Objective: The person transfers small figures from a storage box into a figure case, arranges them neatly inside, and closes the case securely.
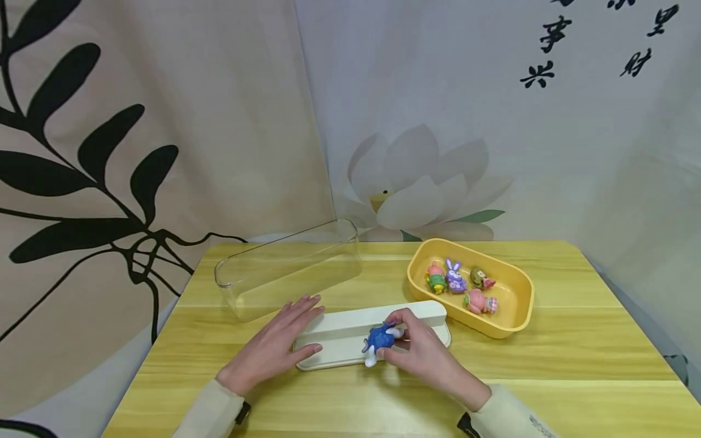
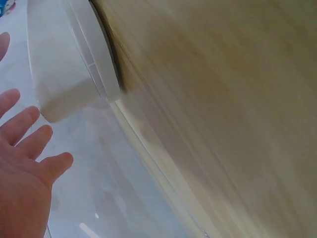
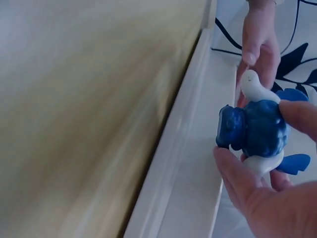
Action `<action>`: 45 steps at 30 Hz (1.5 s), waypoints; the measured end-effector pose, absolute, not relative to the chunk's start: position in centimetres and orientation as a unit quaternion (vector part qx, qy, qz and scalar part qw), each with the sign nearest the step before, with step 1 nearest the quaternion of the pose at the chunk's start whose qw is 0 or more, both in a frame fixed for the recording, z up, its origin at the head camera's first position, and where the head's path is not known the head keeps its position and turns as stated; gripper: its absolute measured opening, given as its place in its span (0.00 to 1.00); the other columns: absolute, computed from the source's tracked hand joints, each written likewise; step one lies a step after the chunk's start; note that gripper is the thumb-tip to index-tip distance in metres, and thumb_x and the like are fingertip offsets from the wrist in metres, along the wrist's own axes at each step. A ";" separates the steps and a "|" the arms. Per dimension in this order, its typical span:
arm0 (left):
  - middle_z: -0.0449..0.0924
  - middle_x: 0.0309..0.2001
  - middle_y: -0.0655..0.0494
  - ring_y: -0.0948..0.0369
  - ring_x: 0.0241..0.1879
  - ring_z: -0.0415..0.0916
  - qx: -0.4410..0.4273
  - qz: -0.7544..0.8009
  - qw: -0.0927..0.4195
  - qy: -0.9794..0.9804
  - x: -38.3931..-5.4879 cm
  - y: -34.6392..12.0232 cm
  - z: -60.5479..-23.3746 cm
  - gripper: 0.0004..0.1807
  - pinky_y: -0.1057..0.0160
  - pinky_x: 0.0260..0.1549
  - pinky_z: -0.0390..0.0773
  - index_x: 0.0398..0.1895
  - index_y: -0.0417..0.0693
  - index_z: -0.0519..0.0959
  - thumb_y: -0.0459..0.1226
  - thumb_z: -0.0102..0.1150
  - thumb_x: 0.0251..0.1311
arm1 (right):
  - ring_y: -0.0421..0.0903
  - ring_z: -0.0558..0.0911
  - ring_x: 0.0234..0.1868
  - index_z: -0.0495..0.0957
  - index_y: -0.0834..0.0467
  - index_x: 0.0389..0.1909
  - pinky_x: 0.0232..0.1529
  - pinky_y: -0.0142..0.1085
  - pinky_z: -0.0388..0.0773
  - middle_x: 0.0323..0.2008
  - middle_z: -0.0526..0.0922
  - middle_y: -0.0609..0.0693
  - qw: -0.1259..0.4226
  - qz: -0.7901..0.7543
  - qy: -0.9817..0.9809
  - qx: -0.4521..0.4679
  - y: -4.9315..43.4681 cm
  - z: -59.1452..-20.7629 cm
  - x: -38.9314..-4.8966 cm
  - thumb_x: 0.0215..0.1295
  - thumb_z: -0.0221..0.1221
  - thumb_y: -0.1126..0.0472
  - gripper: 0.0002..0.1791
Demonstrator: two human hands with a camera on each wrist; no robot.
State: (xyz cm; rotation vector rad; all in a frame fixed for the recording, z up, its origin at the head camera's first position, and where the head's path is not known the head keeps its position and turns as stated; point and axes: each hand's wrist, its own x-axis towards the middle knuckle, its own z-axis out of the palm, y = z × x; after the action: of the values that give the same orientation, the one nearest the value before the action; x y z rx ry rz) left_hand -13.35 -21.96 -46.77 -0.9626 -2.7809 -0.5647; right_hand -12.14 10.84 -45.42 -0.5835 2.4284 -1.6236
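A small blue-and-white toy figure (image 1: 380, 336) is pinched between the thumb and fingers of my right hand (image 1: 427, 356), above the front of a long white stepped stand (image 1: 341, 348). In the right wrist view, the toy figure (image 3: 265, 129) has a blue knobbly body and white limbs. My left hand (image 1: 282, 344) is at the stand's left end, its fingers spread and fairly straight. Nothing is in its grasp. The left wrist view shows the left hand (image 2: 22, 173) close to the end of the stand (image 2: 64, 54); whether they touch, I cannot tell.
Behind the stand, a clear transparent cover (image 1: 296, 274) lies on the wooden table (image 1: 575, 340). A yellow tray (image 1: 471, 323) to the right holds several toy figures, among them a purple rabbit (image 1: 454, 277) and a pink one (image 1: 480, 302). Printed curtains hang behind the table.
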 end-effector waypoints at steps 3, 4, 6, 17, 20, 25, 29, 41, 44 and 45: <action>0.60 0.80 0.50 0.49 0.78 0.56 -0.326 -0.185 0.074 -0.924 -13.4 -21.9 -46.8 0.37 0.40 0.75 0.59 0.75 0.47 0.70 0.53 0.64 0.69 | 0.46 0.85 0.44 0.72 0.61 0.52 0.47 0.38 0.88 0.47 0.79 0.55 0.075 -0.531 0.820 -0.202 10.4 -45.8 -12.1 0.60 0.74 0.62 0.25; 0.60 0.79 0.50 0.49 0.78 0.56 -0.327 -0.183 0.074 -0.924 -13.5 -21.8 -46.9 0.37 0.40 0.75 0.59 0.75 0.47 0.70 0.53 0.64 0.69 | 0.45 0.84 0.44 0.73 0.60 0.52 0.47 0.38 0.88 0.47 0.78 0.54 0.070 -0.525 0.823 -0.204 10.3 -45.9 -12.1 0.60 0.74 0.62 0.24; 0.60 0.79 0.50 0.48 0.78 0.56 -0.329 -0.181 0.076 -0.924 -13.5 -21.8 -46.9 0.36 0.40 0.75 0.59 0.76 0.48 0.69 0.53 0.64 0.69 | 0.44 0.83 0.44 0.73 0.60 0.51 0.47 0.39 0.88 0.47 0.76 0.53 0.059 -0.515 0.830 -0.206 10.2 -46.0 -12.1 0.59 0.74 0.62 0.24; 0.60 0.80 0.50 0.48 0.78 0.57 -0.336 -0.183 0.078 -0.921 -13.4 -21.8 -46.8 0.35 0.40 0.75 0.60 0.75 0.46 0.70 0.52 0.62 0.71 | 0.45 0.79 0.44 0.75 0.60 0.51 0.48 0.40 0.87 0.45 0.73 0.52 0.055 -0.494 0.845 -0.196 10.0 -46.3 -12.2 0.59 0.75 0.61 0.23; 0.60 0.79 0.50 0.49 0.78 0.58 -0.338 -0.184 0.081 -0.919 -13.4 -21.8 -46.8 0.35 0.40 0.75 0.60 0.75 0.46 0.70 0.52 0.62 0.71 | 0.44 0.79 0.44 0.75 0.59 0.50 0.47 0.41 0.87 0.45 0.73 0.50 0.051 -0.478 0.854 -0.199 10.1 -46.6 -12.2 0.59 0.75 0.60 0.23; 0.60 0.79 0.50 0.49 0.78 0.58 -0.339 -0.187 0.080 -0.918 -13.3 -21.8 -46.8 0.35 0.41 0.75 0.60 0.75 0.46 0.70 0.52 0.63 0.70 | 0.42 0.79 0.42 0.76 0.55 0.50 0.42 0.36 0.85 0.44 0.77 0.46 0.018 -0.425 0.883 -0.200 10.3 -46.5 -12.2 0.57 0.76 0.54 0.24; 0.59 0.80 0.51 0.50 0.78 0.57 -0.343 -0.187 0.079 -0.917 -13.2 -21.6 -46.6 0.35 0.42 0.75 0.59 0.75 0.46 0.70 0.51 0.63 0.70 | 0.41 0.81 0.41 0.79 0.51 0.51 0.38 0.33 0.81 0.45 0.81 0.43 -0.005 -0.364 0.913 -0.186 10.6 -46.0 -12.2 0.55 0.77 0.47 0.26; 0.63 0.78 0.50 0.50 0.76 0.60 -0.414 -0.181 0.104 -0.886 -13.9 -19.1 -45.6 0.36 0.42 0.73 0.65 0.75 0.48 0.71 0.47 0.69 0.65 | 0.41 0.86 0.35 0.79 0.55 0.54 0.32 0.28 0.82 0.44 0.80 0.46 -0.017 -0.376 0.904 -0.204 11.3 -46.2 -12.0 0.53 0.79 0.50 0.31; 0.63 0.78 0.49 0.49 0.76 0.62 -0.446 -0.173 0.105 -0.872 -14.0 -18.2 -45.2 0.35 0.42 0.72 0.66 0.74 0.51 0.72 0.46 0.69 0.65 | 0.43 0.87 0.36 0.78 0.57 0.53 0.34 0.28 0.84 0.44 0.79 0.48 -0.006 -0.402 0.890 -0.217 11.4 -46.3 -12.1 0.54 0.78 0.55 0.28; 0.63 0.78 0.49 0.50 0.76 0.62 -0.454 -0.172 0.101 -0.868 -14.0 -17.9 -45.1 0.34 0.43 0.73 0.66 0.74 0.53 0.72 0.46 0.69 0.66 | 0.44 0.87 0.36 0.77 0.57 0.53 0.34 0.28 0.85 0.44 0.79 0.48 -0.003 -0.406 0.886 -0.222 11.4 -46.4 -12.2 0.54 0.78 0.56 0.28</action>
State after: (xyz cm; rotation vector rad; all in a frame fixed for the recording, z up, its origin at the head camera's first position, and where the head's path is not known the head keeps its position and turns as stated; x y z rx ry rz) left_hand -14.04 -17.87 -45.11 -1.3414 -2.5660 -0.5092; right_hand -12.19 11.41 -46.38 -0.6989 2.7905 -1.2794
